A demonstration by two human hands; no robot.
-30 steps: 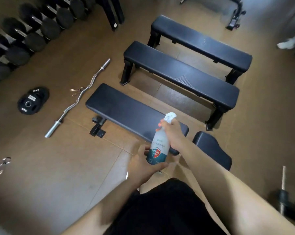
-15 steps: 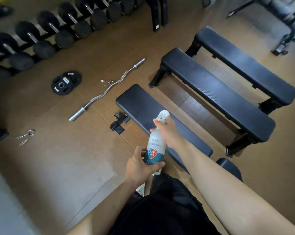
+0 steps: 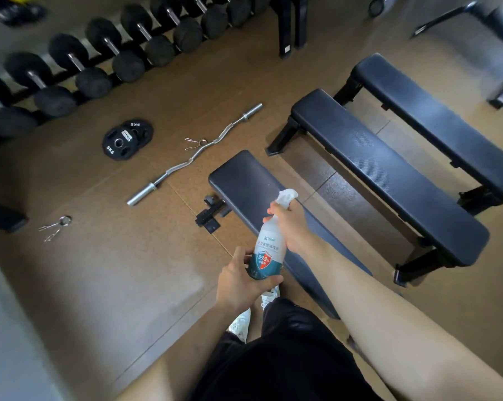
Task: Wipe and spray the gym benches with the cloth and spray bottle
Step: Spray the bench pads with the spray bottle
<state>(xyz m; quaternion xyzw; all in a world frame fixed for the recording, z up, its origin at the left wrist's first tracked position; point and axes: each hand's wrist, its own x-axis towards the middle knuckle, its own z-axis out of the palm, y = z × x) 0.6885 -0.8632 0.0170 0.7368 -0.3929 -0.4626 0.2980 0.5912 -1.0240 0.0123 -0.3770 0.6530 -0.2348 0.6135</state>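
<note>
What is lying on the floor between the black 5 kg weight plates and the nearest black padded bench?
The head view shows a silver curved curl bar there, with a metal spring clip beside its middle.

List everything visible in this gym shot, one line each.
spray bottle: 1, white with teal label, held in both hands
benches: 3, black, side by side on the right
curl bar: 1, silver, on the floor left of the benches
weight plates: 2, black, overlapping, left of the bar
spring collars: 2, silver, one by the bar, one further left
dumbbells: several, black, rack at upper left
left hand: grips the bottle's base
right hand: grips its neck
</note>
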